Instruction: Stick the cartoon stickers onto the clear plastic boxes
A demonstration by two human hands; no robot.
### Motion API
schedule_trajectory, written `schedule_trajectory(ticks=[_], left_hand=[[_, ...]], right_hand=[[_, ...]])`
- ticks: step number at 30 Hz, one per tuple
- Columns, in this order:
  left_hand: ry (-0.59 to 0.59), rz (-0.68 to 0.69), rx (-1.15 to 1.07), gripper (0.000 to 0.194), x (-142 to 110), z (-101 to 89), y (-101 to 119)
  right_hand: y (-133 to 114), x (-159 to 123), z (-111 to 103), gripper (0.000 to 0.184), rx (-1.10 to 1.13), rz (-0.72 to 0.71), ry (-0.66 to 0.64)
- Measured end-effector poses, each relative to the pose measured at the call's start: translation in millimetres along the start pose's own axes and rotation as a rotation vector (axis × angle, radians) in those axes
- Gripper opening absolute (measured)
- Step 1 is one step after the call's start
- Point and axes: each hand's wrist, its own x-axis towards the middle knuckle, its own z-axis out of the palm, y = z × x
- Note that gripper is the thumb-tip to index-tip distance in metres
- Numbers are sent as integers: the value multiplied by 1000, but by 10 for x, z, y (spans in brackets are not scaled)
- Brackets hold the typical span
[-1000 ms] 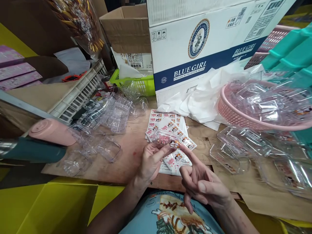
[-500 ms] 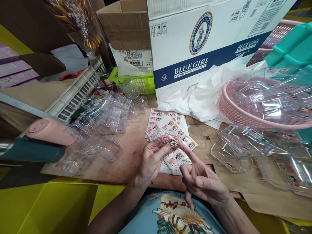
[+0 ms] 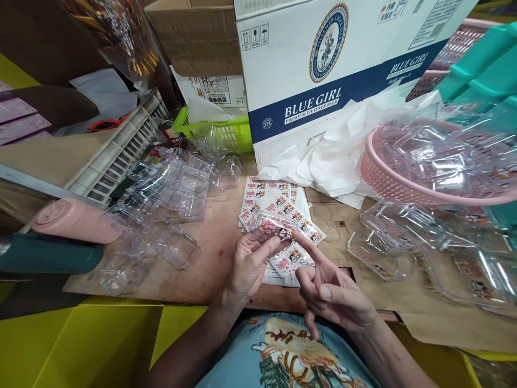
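The wooden surface (image 3: 216,226) before you is flat and scuffed, with a straight front edge. Toward its rear edge stands a white carton (image 3: 294,70) of printed board, banded in blue. Toward the right edge, a rounded pink basket (image 3: 382,178) of perforated plastic holds glossy, thin-walled pieces; clear trays (image 3: 188,186) lie loose toward the left edge. By the middle of the front edge, printed sheets (image 3: 297,258), flat and smooth, overlap in a fan. Your right hand (image 3: 335,293) grasps nothing, fingers loosely curled, its extended index at one end of a clear case (image 3: 264,229); your left hand (image 3: 248,267) pinches that rigid, stickered case narrowly above the sheets. Compared with half a second earlier, the carton sits higher in view, its top more cropped; your grip is unchanged
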Motion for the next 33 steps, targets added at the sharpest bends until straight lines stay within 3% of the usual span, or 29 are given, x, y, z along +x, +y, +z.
schedule_trajectory(ticks=[10,16,23,29,33], left_hand=[[1,19,20,16,5,10,-1],[-20,35,-12,7,4,-19,7],[79,51,-60,13,64,-25,-37],[118,133,22,13,54,28,-74],[128,220,102,17,-6,60,-93]], right_hand=[[14,24,15,88,-50,-4,50],[17,42,50,79,-109,-15,79],[64,60,67,81,-176,-29,130],[115,87,154,81,-413,-82,268],[169,95,230,75,-713,-165,357]])
